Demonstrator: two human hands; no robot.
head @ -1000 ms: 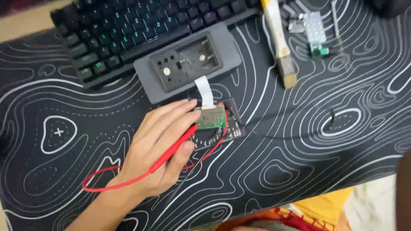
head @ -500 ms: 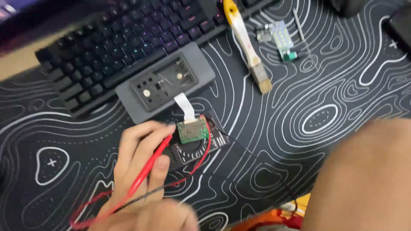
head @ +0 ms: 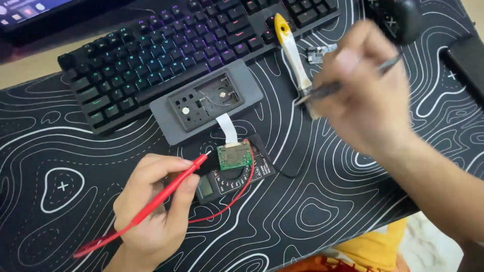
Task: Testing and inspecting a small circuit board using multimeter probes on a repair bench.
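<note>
The left hand, at lower left of the frame, pinches a red test probe between thumb and fingers. The probe's long axis runs from lower left up to the right, and its metal tip sits at or just beside the left edge of a small green circuit board near the frame's centre. That board rests on top of a dark multimeter and is joined by a short white ribbon cable to a grey device housing lying just above it. The right hand, blurred at upper right, is closed around a thin dark probe or tool that slants across its fingers; this hand is well apart from the board, up and to the right of it, so the left hand is much the nearer. A red lead loops around the meter. Everything sits on a black desk mat with white contour lines. A backlit keyboard lies along the top of the frame, and a yellow-handled brush lies to its right.
</note>
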